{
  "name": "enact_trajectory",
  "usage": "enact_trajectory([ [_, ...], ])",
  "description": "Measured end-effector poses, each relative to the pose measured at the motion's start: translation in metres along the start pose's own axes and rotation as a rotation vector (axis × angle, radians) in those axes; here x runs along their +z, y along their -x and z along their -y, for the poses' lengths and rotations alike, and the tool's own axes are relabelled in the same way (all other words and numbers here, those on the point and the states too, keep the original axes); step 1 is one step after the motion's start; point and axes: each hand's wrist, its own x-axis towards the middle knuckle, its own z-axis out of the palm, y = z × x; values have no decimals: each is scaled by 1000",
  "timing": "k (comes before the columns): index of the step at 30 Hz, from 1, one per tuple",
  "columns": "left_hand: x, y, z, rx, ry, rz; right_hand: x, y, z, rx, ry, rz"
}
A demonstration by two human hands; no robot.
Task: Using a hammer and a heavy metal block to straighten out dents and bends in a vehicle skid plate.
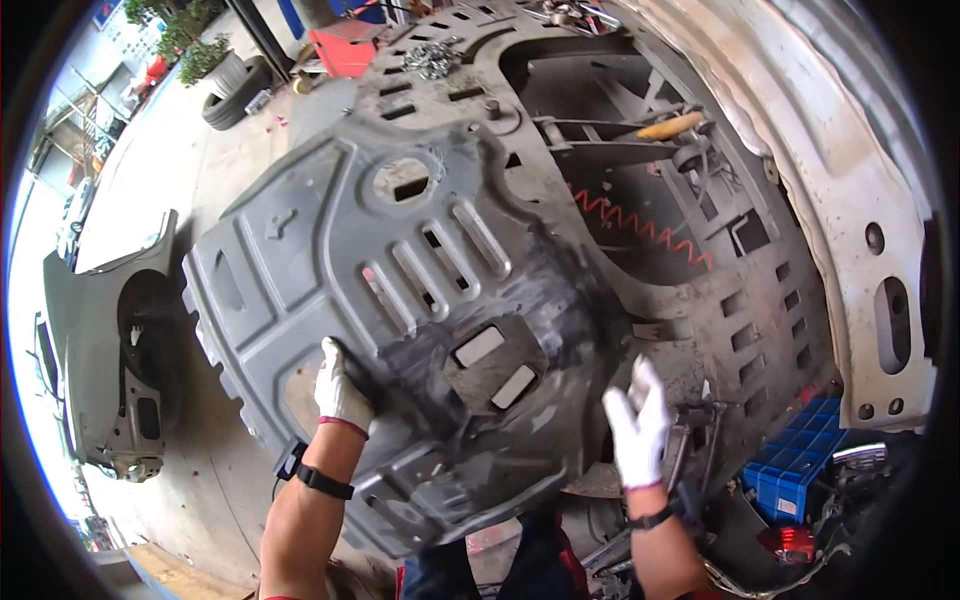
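Observation:
A large dark grey engine undertray (300,250) with ribs, slots and a round hole spans the middle of the view, tilted in front of me. Its lower middle is smeared black, around a patch with two rectangular openings. My left hand (343,392), in a white glove, grips the undertray beside a cutout on its left part; the fingers behind it are hidden. My right hand (638,420), also gloved in white, is raised just off the undertray's right edge. Its fingers are spread and nothing is in them.
A slotted metal repair bench (720,310) lies beyond, with a red coiled hose (640,232) in its opening. A bare body panel (850,150) curves along the right, above a blue crate (795,455). A grey car fender (95,340) stands left; a tire (235,98) lies farther back.

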Motion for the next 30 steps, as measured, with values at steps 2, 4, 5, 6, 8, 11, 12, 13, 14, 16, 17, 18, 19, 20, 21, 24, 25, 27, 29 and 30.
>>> enact_trajectory([
  [2,26,8,45,-70,-20,5,-22,47,-22,12,136,104],
  [4,47,25,82,-94,49,104,-43,70,-39,-143,367,194],
  [5,51,17,99,-59,13,68,-49,78,-39,-56,367,239],
  [6,55,13,117,-65,10,72,-51,90,-47,-102,489,201],
  [8,68,13,138,-214,59,42,-61,87,-46,-199,585,159],
  [11,78,7,181,-133,103,119,-71,64,-54,-186,628,105],
  [12,82,10,188,-138,98,130,-72,57,-61,-180,651,116],
  [13,92,23,195,-222,67,159,-78,52,-77,-179,703,125],
  [14,99,39,195,-302,31,184,-83,47,-89,-155,725,144],
  [16,104,45,194,-314,-70,127,-82,39,-115,-143,710,167],
  [17,96,29,192,-330,-101,245,-78,37,-127,-92,693,209],
  [18,86,15,189,-344,-131,362,-75,37,-136,-164,790,207],
  [19,78,13,179,-292,-268,453,-71,37,-141,-178,799,201],
  [20,74,10,165,-224,-565,581,-71,37,-144,-191,815,190],
  [21,65,17,167,-67,-611,547,-74,36,-148,-185,813,200],
  [24,63,73,168,192,-684,597,-75,39,-146,-186,841,173],
  [25,56,87,180,179,-665,706,-74,37,-141,-155,858,199],
  [27,47,117,217,99,-984,818,-72,34,-141,-114,867,264],
  [29,44,148,257,287,-1294,858,-82,32,-141,-120,701,255],
  [30,32,146,281,341,-1164,826,-86,34,-132,-101,615,252],
])
